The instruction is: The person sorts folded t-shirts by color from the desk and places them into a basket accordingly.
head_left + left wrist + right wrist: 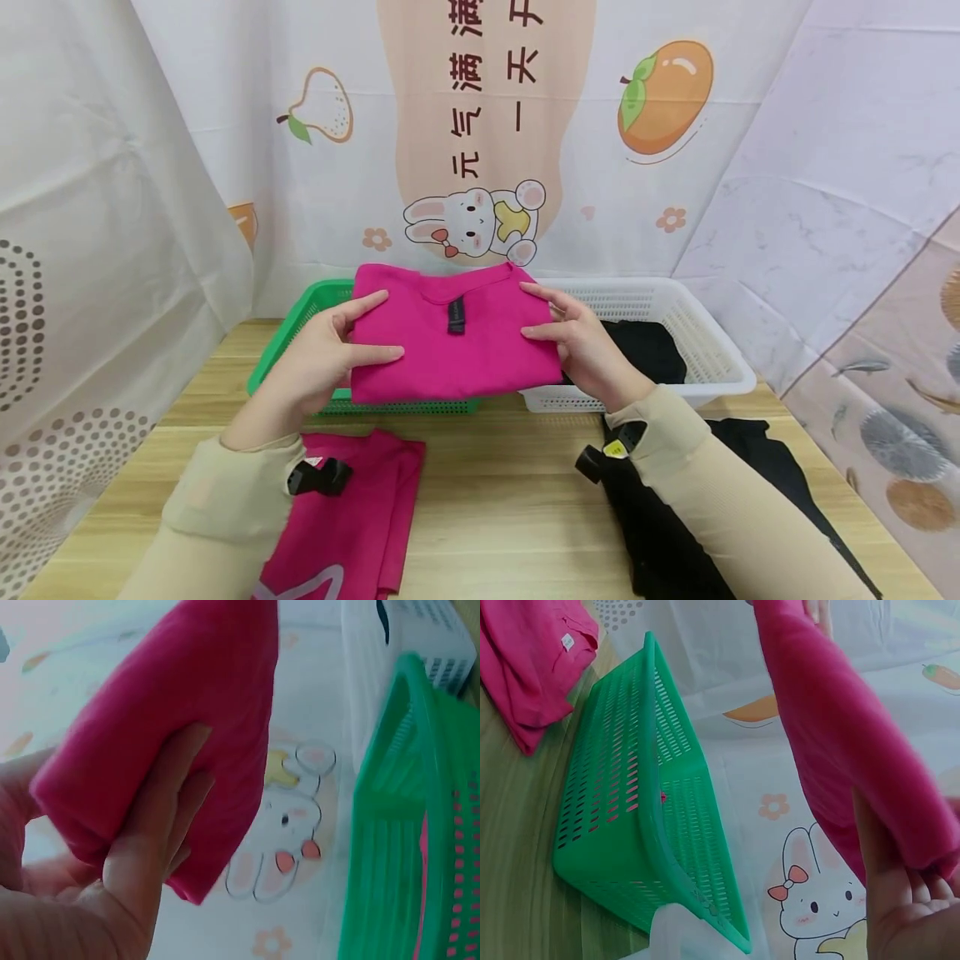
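A folded bright pink shirt (480, 350) with a dark neck label is held up in the air between both hands, above the baskets' front edges. My left hand (322, 358) grips its left side, with thumb and fingers on opposite faces, as the left wrist view shows on the pink cloth (187, 697). The right side is pinched the same way by my right hand (588, 342). Behind the shirt stands a green basket (300, 333), partly hidden; some pink cloth shows through its holes in the right wrist view. Beside it, a white basket (712, 350) holds a folded black garment (645, 350).
Another pink shirt (375, 508) lies on the wooden table (510, 517) at the front left, partly under my left arm. Black garments (772, 467) lie at the right, partly behind my right forearm. A printed curtain (300, 208) hangs close behind the baskets.
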Available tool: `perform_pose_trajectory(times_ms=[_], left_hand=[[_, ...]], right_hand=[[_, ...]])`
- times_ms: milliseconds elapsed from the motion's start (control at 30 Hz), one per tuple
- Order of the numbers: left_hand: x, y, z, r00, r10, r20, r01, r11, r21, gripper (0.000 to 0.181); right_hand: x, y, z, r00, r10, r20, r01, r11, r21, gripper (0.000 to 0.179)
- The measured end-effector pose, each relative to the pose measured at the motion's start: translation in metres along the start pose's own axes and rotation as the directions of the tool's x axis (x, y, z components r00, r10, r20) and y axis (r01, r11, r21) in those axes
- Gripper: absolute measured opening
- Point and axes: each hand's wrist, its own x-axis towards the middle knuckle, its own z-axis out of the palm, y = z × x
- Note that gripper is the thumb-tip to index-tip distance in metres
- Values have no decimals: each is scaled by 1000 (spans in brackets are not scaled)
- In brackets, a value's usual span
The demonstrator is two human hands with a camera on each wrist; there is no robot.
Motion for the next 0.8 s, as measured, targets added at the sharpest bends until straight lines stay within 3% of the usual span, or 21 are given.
perform_pose_trajectory(times_ms=[167,333,600,800], left_hand=[[12,-10,-13,1000,5,-22,-4,998,57,82],[25,-27,-20,993,27,-117,-11,991,135,77],[41,-48,-23,956,159,-246,-98,965,243,61],[52,-53,-27,930,188,-315,-108,961,257,53]], right_hand=[[16,4,6,1000,-2,-20,1,999,-41,61],[31,13,10,998,13,-57,-17,997,-79,60],[55,29,20,990,48,-133,-68,987,-148,54],[66,34,27,987,36,-157,-58,989,-139,52]])
